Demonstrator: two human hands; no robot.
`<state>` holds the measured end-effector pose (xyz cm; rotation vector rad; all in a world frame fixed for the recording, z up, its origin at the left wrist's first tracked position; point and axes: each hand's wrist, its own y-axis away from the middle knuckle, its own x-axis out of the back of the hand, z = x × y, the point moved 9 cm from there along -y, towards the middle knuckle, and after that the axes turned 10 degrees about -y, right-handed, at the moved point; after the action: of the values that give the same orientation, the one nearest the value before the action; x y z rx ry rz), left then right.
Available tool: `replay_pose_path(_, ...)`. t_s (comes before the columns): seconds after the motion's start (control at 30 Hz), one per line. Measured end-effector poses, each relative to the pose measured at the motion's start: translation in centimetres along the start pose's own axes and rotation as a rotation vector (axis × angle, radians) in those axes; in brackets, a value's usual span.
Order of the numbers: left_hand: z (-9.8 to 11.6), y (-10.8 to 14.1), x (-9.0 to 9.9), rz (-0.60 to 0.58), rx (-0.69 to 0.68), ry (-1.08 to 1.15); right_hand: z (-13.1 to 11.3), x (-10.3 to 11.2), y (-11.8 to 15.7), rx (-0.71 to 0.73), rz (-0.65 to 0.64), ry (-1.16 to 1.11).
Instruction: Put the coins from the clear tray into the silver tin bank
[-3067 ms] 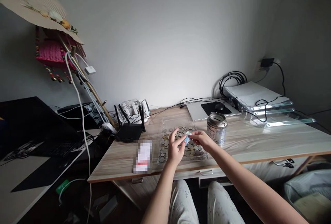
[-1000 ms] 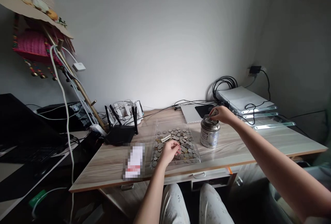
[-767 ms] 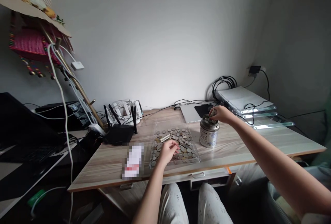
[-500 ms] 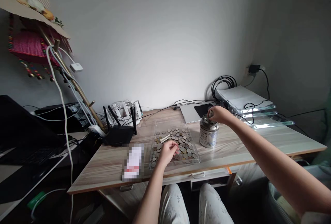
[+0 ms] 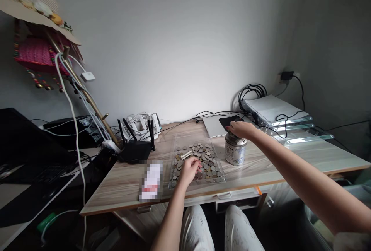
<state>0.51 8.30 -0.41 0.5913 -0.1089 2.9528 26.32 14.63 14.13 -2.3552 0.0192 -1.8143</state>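
Well, hat and pink bag: the straw hat (image 5: 17, 1) and the pink bag (image 5: 37, 53) hang on the left, far from both hands.
White cord: it (image 5: 75, 135) hangs past the table's left end, out of the way.
Router: the black router (image 5: 135, 151) sits on the table (image 5: 113, 189). I can't read the blurred card (image 5: 151, 180) in front of it.
Clear tray: the tray (image 5: 185, 139) lies flat, with a little folded paper (image 5: 187, 154) on the coins (image 5: 207, 158).
Left hand: the left hand (image 5: 189, 171) has stayed over the tray, fingers curled. It hides some coins, and I can't tell if it holds one.
Tin: the tin (image 5: 235, 154) stands upright, right of the tray.
Right hand: a moment ago its fingers were pinched over the tin. Now the right hand (image 5: 242, 129) lies lower across the top. I think the work is at the lid, but the hand blocks my look, so I can't tell if it grips anything.
Black cords: the loops (image 5: 252, 93) lie behind, beside the stack (image 5: 278, 108).
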Motion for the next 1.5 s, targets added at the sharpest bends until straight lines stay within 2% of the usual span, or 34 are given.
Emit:
replay_pose_path(0.1,0.0,0.1,0.0,-0.003,0.008,-0.010,0.0,0.6,2.4,0.024,0.143,0.012)
replay_pose_path(0.2,-0.1,0.1,0.1,0.002,0.012,-0.014,-0.6,2.0,5.1,0.182,0.362,0.019)
replay_pose_path(0.27,-0.2,0.1,0.1,0.003,0.007,-0.018,-0.8,2.2,6.7,0.293,0.457,0.035)
replay_pose_path(0.37,-0.3,0.0,0.2,0.006,-0.002,-0.020,-0.1,1.0,7.5,0.348,0.447,0.042)
replay_pose_path(0.53,-0.4,0.1,0.3,0.028,-0.030,-0.008,1.7,0.5,7.7,0.294,0.523,-0.068)
replay_pose_path(0.63,-0.1,0.4,0.8,0.087,-0.053,-0.038,1.9,-0.5,7.2,0.288,0.461,-0.079)
replay_pose_path(0.7,1.1,0.6,2.2,0.197,-0.125,-0.141,2.1,-0.9,7.0,0.281,0.450,-0.083)
replay_pose_path(0.8,3.3,0.5,4.6,0.357,-0.243,-0.478,2.2,-1.2,7.0,0.280,0.464,-0.097)
replay_pose_path(0.87,3.7,-0.4,5.4,0.351,-0.244,-0.712,1.8,-0.9,7.4,0.295,0.497,-0.135)
replay_pose_path(0.97,2.1,-2.6,5.9,0.255,-0.068,-0.972,0.8,0.4,8.8,0.334,0.617,-0.272)
replay_pose_path(1.07,0.2,-4.0,5.5,0.132,0.089,-1.119,-1.2,0.9,10.5,0.423,0.660,-0.397)
replay_pose_path(1.17,0.4,-4.5,5.2,0.123,0.096,-1.219,-3.5,0.5,12.1,0.521,0.643,-0.456)
replay_pose_path(1.27,2.0,-3.9,5.2,0.180,0.035,-1.140,-5.6,-0.3,13.2,0.576,0.584,-0.503)
replay_pose_path(1.33,3.2,-2.9,5.0,0.202,-0.031,-0.926,-7.0,-1.4,13.2,0.582,0.495,-0.554)
replay_pose_path(1.37,3.4,-2.4,4.1,0.138,-0.061,-0.764,-7.5,-2.1,12.8,0.559,0.442,-0.592)
replay_pose_path(1.43,3.2,-1.1,1.4,-0.097,-0.064,-0.390,-8.2,-4.2,11.6,0.466,0.320,-0.714)
replay_pose_path(1.5,3.0,0.4,-1.2,-0.294,-0.049,-0.107,-8.7,-7.2,9.9,0.362,0.153,-0.892)
